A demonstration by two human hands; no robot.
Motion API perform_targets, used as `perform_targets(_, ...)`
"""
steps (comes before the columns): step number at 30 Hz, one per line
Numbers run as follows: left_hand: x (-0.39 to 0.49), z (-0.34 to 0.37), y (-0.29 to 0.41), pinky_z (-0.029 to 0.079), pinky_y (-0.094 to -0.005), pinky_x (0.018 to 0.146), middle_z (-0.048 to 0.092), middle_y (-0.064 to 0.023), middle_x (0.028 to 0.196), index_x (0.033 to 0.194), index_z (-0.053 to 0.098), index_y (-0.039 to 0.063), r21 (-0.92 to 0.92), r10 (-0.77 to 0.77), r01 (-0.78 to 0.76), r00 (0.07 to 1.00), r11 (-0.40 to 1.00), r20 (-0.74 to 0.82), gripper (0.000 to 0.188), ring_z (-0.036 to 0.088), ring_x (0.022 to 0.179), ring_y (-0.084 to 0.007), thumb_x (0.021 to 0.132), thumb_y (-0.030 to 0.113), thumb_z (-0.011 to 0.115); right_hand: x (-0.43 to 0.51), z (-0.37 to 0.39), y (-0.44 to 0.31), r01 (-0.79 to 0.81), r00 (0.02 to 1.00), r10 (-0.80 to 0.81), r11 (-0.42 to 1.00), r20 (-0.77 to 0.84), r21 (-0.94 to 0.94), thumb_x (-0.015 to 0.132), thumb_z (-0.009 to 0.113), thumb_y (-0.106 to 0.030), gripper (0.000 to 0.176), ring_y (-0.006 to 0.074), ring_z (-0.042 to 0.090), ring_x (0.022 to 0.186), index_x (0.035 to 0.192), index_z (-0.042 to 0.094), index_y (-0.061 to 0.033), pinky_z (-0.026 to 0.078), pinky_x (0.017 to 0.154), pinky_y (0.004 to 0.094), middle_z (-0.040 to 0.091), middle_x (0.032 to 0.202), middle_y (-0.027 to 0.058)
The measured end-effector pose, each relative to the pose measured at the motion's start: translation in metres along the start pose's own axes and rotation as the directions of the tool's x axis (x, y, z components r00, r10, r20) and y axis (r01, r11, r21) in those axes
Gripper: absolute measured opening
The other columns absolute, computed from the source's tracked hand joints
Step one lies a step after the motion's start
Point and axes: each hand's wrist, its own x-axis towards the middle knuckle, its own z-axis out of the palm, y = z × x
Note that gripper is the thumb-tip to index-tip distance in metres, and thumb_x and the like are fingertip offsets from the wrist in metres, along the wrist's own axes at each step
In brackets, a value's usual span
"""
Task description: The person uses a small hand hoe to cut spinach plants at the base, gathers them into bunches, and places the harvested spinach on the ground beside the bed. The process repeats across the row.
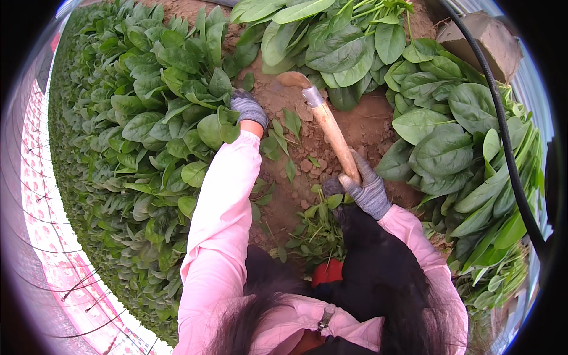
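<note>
My right hand [369, 188], in a grey knit glove, is closed around the wooden handle of a short hand hoe [333, 133]. A metal ferrule joins the handle to a curved, soil-coloured blade that points away from me, at the bare soil [306, 153]. At the edge of the standing spinach plants [151, 120], my gloved left hand [249, 108] reaches in low beside the stems. Leaves and the angle hide its fingers, so its hold is unclear. Loose leaves [291, 122] lie on the soil between my hands.
Cut spinach [341, 49] lies in a heap ahead, and more bunches [443, 146] are piled along my right. A dark cable or hose [492, 84] arcs past a brownish block [483, 44]. Small trimmings [317, 233] lie near my knees, by something red [327, 273]. Plastic sheeting [44, 186] borders the left.
</note>
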Motion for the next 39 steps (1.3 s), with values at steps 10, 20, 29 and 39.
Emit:
perform_targets(10,0.012,-0.015,0.002,0.028,-0.0556,0.107,0.037,-0.0075,0.150,0.145,0.038,0.012,0.296,-0.025,-0.001,0.996,0.955,0.084,0.051,0.031,0.138,-0.0377,0.098,0.032,0.042,0.003,-0.005,-0.009,-0.091,0.989,0.073,0.986,0.128,0.140,0.087,0.068,-0.015,0.066,0.0201,0.044,0.128,0.143,0.036,-0.0036,0.034,0.107,0.0331,0.045,0.141,0.0135)
perform_targets(20,-0.016,-0.058,-0.037,0.046,-0.0427,0.095,0.052,-0.0169,0.133,0.137,0.038,0.000,-0.533,-0.166,0.060,0.974,0.844,-0.153,0.083,0.052,0.122,-0.0307,0.075,0.041,0.073,0.005,-0.004,-0.008,-0.118,0.985,0.100,0.984,0.139,0.131,0.089,0.066,-0.021,0.067,0.0184,0.047,0.123,0.145,0.033,-0.0045,0.037,0.104,0.0311,0.047,0.138,0.0127)
perform_targets(29,0.059,-0.037,-0.056,0.056,-0.0386,0.072,0.061,-0.0275,0.108,0.115,0.047,-0.008,-0.818,-0.089,-0.003,0.994,-0.576,0.058,0.050,0.066,0.080,-0.0285,0.083,0.028,0.059,0.005,-0.004,-0.004,-0.106,0.988,0.087,0.983,0.130,0.148,0.090,0.065,-0.026,0.066,0.0183,0.047,0.122,0.144,0.033,-0.0044,0.037,0.104,0.0317,0.048,0.136,0.0126)
perform_targets(39,0.033,-0.024,-0.075,0.011,-0.0487,0.116,0.022,-0.0241,0.153,0.150,0.015,0.002,-0.654,-0.244,0.002,0.929,0.756,-0.280,0.078,0.017,0.143,-0.0368,0.087,0.032,0.050,0.006,-0.005,0.001,-0.145,0.979,0.121,0.979,0.165,0.142,0.088,0.068,-0.020,0.070,0.0219,0.037,0.135,0.145,0.031,-0.0030,0.029,0.110,0.0335,0.038,0.146,0.0148)
